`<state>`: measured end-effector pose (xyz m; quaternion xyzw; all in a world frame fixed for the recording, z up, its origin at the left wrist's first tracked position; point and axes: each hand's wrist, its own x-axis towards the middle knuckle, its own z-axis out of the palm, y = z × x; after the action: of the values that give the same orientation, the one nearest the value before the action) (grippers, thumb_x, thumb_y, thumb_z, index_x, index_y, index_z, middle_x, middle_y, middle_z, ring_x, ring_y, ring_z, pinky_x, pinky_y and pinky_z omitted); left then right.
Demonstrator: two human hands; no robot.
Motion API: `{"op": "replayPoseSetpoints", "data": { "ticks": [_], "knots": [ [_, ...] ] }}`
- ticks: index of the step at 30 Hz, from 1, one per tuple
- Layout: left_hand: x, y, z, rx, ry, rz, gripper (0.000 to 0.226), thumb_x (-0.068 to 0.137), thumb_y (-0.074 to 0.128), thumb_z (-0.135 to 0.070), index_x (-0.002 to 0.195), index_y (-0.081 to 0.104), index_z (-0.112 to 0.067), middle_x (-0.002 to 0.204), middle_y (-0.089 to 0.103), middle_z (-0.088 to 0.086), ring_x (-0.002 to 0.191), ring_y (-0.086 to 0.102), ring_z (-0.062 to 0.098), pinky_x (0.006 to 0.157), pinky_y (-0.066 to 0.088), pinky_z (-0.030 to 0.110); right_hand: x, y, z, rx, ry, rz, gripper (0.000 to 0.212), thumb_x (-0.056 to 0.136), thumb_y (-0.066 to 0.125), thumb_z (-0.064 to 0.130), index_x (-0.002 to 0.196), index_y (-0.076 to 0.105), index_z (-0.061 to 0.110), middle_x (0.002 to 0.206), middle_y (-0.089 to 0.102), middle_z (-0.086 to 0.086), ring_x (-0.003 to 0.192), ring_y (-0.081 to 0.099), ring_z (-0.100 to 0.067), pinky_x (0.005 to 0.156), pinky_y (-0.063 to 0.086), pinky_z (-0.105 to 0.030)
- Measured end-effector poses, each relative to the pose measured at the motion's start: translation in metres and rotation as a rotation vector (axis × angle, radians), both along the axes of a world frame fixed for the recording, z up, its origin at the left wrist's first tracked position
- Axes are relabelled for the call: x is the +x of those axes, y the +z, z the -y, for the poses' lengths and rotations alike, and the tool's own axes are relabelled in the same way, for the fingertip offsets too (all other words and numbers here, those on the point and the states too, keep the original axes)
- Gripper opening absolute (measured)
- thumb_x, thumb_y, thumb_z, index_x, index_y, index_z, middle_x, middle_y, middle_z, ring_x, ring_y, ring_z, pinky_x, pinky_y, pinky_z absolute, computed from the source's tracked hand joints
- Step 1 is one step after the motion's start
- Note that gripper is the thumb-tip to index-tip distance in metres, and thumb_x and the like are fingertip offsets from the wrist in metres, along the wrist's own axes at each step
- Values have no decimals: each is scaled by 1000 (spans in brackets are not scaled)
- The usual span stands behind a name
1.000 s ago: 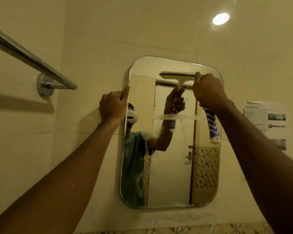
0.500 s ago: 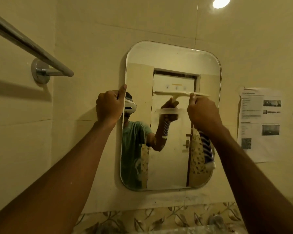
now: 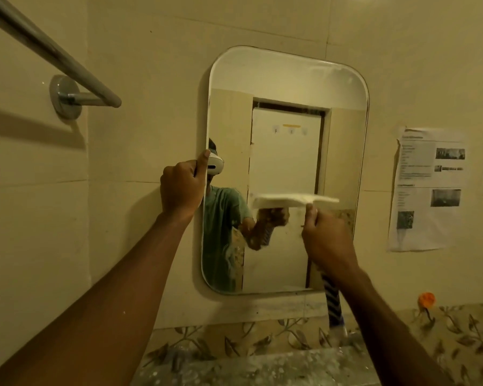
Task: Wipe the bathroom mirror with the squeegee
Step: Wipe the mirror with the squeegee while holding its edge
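Observation:
A rounded rectangular mirror hangs on the tiled wall ahead. My right hand is shut on the squeegee, whose pale blade lies flat across the glass a little below the mirror's middle, right of centre. Its blue-and-white striped handle sticks out below my wrist. My left hand grips the mirror's left edge at mid height, thumb up against the rim. The glass reflects a person in a green shirt and a white door.
A chrome towel bar juts from the left wall at upper left. Printed paper sheets are stuck to the wall right of the mirror. An orange hook sits lower right. A leaf-patterned tile band and a speckled ledge run below.
My right hand has drawn the squeegee straight down the glass from near the mirror's top to below its middle. My left hand has kept its hold on the left edge.

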<state>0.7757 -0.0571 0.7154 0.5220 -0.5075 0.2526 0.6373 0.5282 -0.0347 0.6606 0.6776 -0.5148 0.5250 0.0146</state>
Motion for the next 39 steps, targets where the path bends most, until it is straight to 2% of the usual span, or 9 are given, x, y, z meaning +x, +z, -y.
{"op": "replayPoseSetpoints", "data": {
  "ticks": [5,7,11,15,24,28,31,34,39],
  "knots": [
    [-1,-1,-2,14,14,-7,56,97,47,-43,56,55,-6,50,44,2,40,29,2,45,19,15,-8,64,16,-116,16,57,52,106,28,36,64,52,16,56,53,-3,46,49,-15,47,43,-28],
    [-1,-1,-2,3,18,-2,54,97,47,-44,54,50,-10,50,47,5,40,29,5,45,19,17,-8,53,19,-109,6,37,53,106,26,36,66,54,15,56,55,-4,46,51,-15,45,43,-26],
    [-2,-4,-1,-42,11,-8,57,96,51,-40,61,61,4,53,58,16,43,30,11,44,16,16,-3,-18,15,-45,-17,41,50,105,27,36,73,59,14,58,59,-4,48,55,-14,46,45,-29],
    [-2,-9,-2,-51,21,19,53,96,51,-41,51,41,-15,45,37,-1,37,26,4,42,16,19,4,-63,-1,35,-57,39,47,104,28,36,76,57,14,60,57,0,54,55,-12,53,51,-32],
    [2,-36,-3,-10,19,53,51,96,53,-40,52,36,-21,42,26,-13,35,24,4,43,14,17,-8,15,13,-64,2,82,48,106,29,35,76,58,11,62,58,-6,52,52,-15,47,36,-25],
    [4,-45,0,-40,13,68,51,95,53,-41,52,37,-20,42,34,-5,34,24,5,42,15,19,-2,-28,16,-83,-9,88,48,105,28,36,75,57,13,59,57,-3,50,55,-16,45,39,-26],
    [3,-52,1,-65,6,71,49,95,52,-41,52,37,-21,43,36,-3,34,22,5,41,14,20,2,-77,6,29,-47,95,44,105,30,35,73,53,14,57,52,2,47,49,-11,42,29,-23],
    [2,-59,2,-81,19,65,47,95,53,-39,54,38,-22,43,36,-3,35,21,4,42,13,19,4,-107,-5,120,-43,90,41,104,30,38,80,56,17,59,52,7,51,48,-2,42,32,-22],
    [0,-66,0,-56,21,43,48,95,51,-42,53,38,-22,43,36,-3,35,22,3,41,14,19,-3,-71,-3,52,-27,94,47,105,31,36,78,61,11,61,59,-4,51,54,-15,49,44,-29]
  ]
}}
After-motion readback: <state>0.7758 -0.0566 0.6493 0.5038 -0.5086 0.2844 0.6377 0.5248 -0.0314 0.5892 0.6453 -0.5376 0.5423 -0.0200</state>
